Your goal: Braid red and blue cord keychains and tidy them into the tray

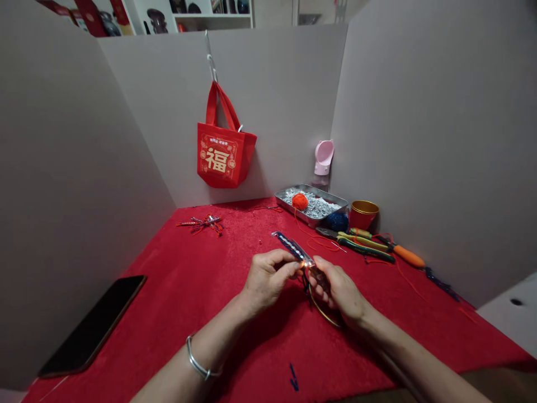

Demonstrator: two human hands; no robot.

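Left hand [268,278] pinches beaded braid [289,244] at its near end; right hand [342,288] grips brown-handled tool [320,277] just beside, orange glow [307,263] between. Braid's on near side of tray [310,220], long axis slanting away-left from fingers; left hand nearer.

3 pale grey panels [285,106] are boxing in a red-covered table [168,252] here, white shelving [210,15] is showing above the back one, displaying dark ornaments [157,21], and soft light is falling while shadow is sitting across the left panel [62,140].
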